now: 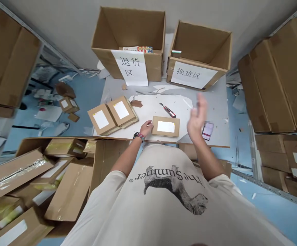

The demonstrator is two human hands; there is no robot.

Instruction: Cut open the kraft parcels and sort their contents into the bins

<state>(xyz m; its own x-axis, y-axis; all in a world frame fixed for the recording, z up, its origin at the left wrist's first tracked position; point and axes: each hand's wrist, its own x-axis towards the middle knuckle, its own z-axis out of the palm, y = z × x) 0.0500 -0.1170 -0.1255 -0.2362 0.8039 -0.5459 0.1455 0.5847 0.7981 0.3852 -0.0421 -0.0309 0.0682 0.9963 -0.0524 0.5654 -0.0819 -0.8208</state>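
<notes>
A small flat cardboard box (166, 126) with a white label lies near the table's front edge. My left hand (147, 128) rests against its left end, fingers bent round the edge. Raised above the table, to the right of the box, my right hand (197, 118) is slightly blurred, its fingers stretched up and nothing in it. Behind the box is a red and black utility knife (167, 110). Just right of my right hand lies a phone (207, 131) with its screen lit. Two labelled cardboard packages (112, 116) sit side by side at the table's left.
Two open cartons with paper signs, one at back left (153, 65) and one at back right (171, 68), stand on the table (220, 112). A large carton of parcels (68, 191) is at lower left. Shelves with boxes (273, 78) flank both sides.
</notes>
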